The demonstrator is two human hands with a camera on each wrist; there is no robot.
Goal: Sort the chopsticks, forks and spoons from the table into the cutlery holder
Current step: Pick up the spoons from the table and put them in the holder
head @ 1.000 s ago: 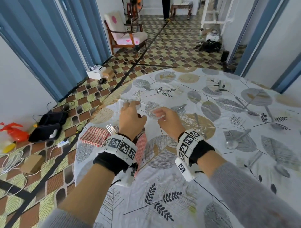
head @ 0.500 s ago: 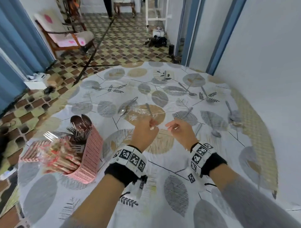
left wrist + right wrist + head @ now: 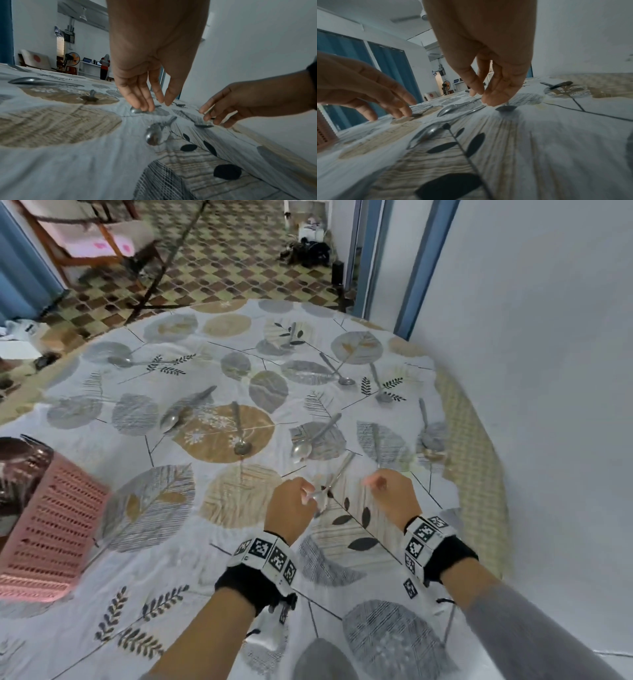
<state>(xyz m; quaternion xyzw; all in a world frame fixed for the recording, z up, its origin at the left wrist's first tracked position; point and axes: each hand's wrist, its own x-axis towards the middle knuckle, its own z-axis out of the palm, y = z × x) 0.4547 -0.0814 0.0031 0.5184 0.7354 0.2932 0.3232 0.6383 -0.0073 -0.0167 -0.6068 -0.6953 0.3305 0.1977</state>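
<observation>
Several metal spoons lie scattered on the leaf-patterned tablecloth (image 3: 171,559). The pink perforated cutlery holder (image 3: 51,525) stands at the left edge with dark spoon bowls showing in it. My left hand (image 3: 301,491) hovers low over the cloth with straight fingers hanging down (image 3: 154,104), its tips just above a spoon bowl (image 3: 135,110). Another spoon (image 3: 329,484) lies between my hands, nearer the wrist (image 3: 155,133). My right hand (image 3: 376,482) hangs with loosely bent fingers (image 3: 482,97) just above a dark spoon bowl (image 3: 506,108). Neither hand holds anything.
More spoons lie further out on the table (image 3: 239,436), (image 3: 339,371), (image 3: 428,433). A white wall (image 3: 548,405) runs close along the table's right edge. Past the far edge are a tiled floor and a wooden armchair (image 3: 96,241).
Both hands have left the cutlery holder and moved right, down to the spoons in the middle of the table. The view has swung right, so the holder now sits at the left edge.
</observation>
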